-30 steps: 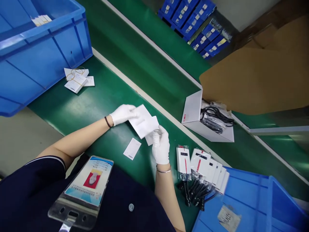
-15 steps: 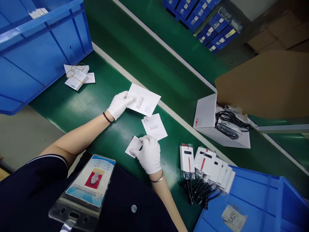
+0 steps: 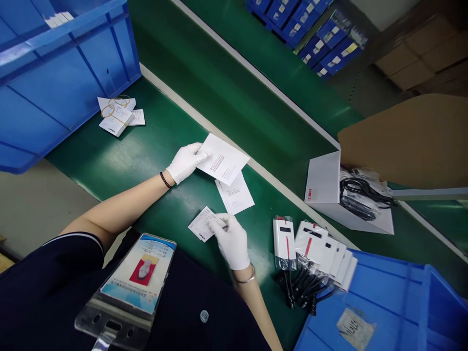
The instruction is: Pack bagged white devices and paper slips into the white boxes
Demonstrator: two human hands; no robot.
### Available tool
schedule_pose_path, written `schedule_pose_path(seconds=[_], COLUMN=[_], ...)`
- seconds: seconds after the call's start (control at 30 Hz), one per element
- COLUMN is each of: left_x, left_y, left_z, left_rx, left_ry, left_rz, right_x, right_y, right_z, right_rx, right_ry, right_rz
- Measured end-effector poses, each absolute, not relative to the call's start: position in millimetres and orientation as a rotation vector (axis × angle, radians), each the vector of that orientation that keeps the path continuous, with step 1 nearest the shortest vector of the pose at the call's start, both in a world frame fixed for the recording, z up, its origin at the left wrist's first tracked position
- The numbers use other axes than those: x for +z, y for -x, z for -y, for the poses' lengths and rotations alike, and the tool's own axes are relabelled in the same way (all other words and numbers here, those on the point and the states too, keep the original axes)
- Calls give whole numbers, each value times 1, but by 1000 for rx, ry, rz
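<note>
My left hand (image 3: 186,162), in a white glove, pinches the near corner of a white printed booklet (image 3: 224,163). The booklet partly covers a small pile of similar white booklets (image 3: 237,195) lying on the green bench. Nearer to me, my gloved right hand (image 3: 231,240) has its thumb and fingers closed at the right edge of small printed cards (image 3: 203,225). These cards lie slightly fanned, and how many the fingers grip is hidden.
Banded card bundles (image 3: 117,117) lie by a large blue bin (image 3: 73,83) at left. At right are bagged white boxes with black cables (image 3: 318,248) and another blue bin (image 3: 380,287). An open white carton (image 3: 323,178) holding cables stands beyond the bench strip.
My left hand and its booklet have moved slightly right and down, over the pile. My right hand has drawn down and right along the cards. The open carton has shifted right.
</note>
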State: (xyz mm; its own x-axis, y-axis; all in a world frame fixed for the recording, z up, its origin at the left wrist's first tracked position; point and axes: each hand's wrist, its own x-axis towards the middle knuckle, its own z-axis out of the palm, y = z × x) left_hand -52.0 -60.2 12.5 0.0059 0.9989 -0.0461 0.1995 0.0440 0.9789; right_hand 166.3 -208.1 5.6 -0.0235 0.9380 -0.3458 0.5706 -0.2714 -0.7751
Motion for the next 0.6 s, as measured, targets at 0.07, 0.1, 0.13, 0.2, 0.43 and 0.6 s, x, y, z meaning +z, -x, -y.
schedule_pose_path(seconds=[0.07,0.1,0.13,0.2,0.43,0.6], left_x=[14,14,15,17,16,14], left_y=[45,41,36,27,9,21], left_z=[66,71,76,87,108,93], left_rx=[996,958,920,831,482,751], left_ry=[-1355,-1367,-1375,-1378,-1405,-1276], left_rz=[-1294,-1240,-1178,-1049,-970,-1025], right_x=[17,22,26,32,35,28], right_y=[-172,-174,-176,-176,-173,-253], right_z=[200,195,189,179,164,169], right_rx=[1238,1205,1132,892,581,302], right_ry=[1810,1814,1836,1903,1844,2022], right_rz=[1493,1447,1410,1392,1567,1520])
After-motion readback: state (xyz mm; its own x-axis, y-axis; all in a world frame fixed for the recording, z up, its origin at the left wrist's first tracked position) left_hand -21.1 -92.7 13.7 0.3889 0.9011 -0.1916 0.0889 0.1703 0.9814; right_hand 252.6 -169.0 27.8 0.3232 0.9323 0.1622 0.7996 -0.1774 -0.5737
